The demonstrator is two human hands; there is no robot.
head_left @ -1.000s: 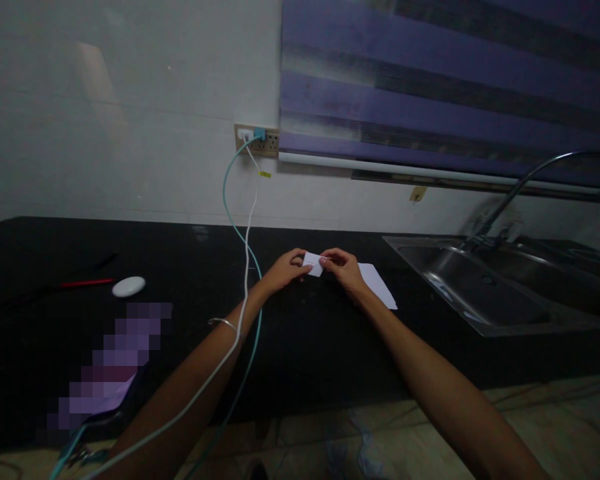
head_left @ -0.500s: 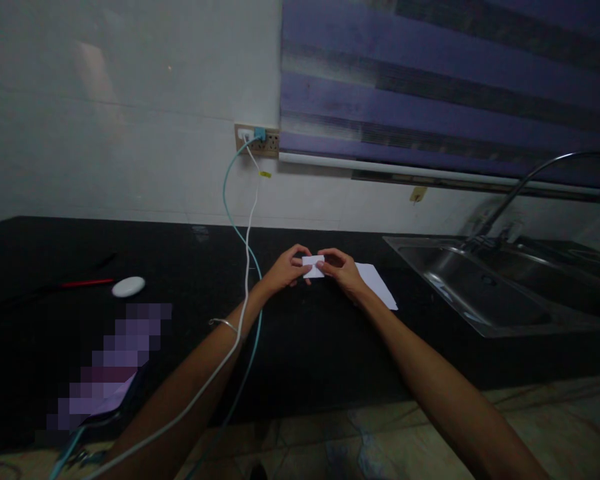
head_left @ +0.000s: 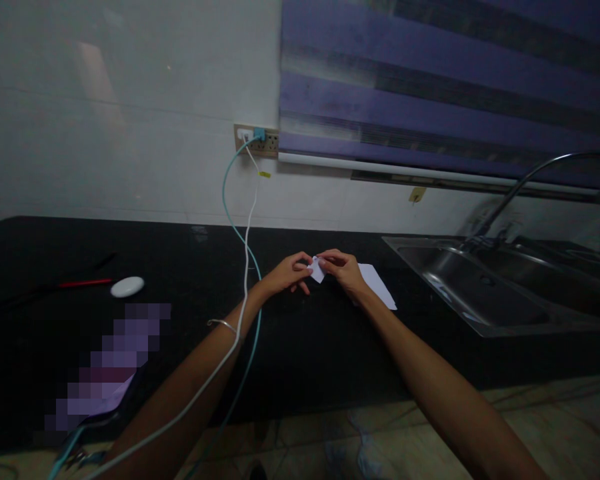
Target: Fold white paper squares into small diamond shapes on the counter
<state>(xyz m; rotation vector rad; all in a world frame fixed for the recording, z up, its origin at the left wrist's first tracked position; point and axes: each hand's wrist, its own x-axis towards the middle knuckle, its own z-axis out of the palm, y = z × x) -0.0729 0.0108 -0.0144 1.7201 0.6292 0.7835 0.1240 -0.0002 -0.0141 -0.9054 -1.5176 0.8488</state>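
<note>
A small folded piece of white paper (head_left: 317, 271) is held up above the black counter, tilted with one corner pointing down. My right hand (head_left: 343, 270) pinches its upper right side between thumb and fingers. On the other side, the thumb and forefinger of my left hand (head_left: 291, 273) close on its left corner, while the lower fingers hang loose. Just right of my right hand, white paper sheets (head_left: 377, 285) lie on the counter, partly hidden by that hand and wrist.
A white cable (head_left: 247, 267) and a teal cable (head_left: 254, 257) run from the wall socket (head_left: 267, 143) across my left forearm. Left lie a red pen (head_left: 85, 283), a white oval object (head_left: 127, 287) and a blurred-out phone (head_left: 110, 373). A steel sink (head_left: 430, 280) with a faucet (head_left: 515, 187) is at right.
The folded paper has turned from lying square, long side level, to a diamond-like tilt. My left hand has shifted slightly down and its lower fingers have spread.
</note>
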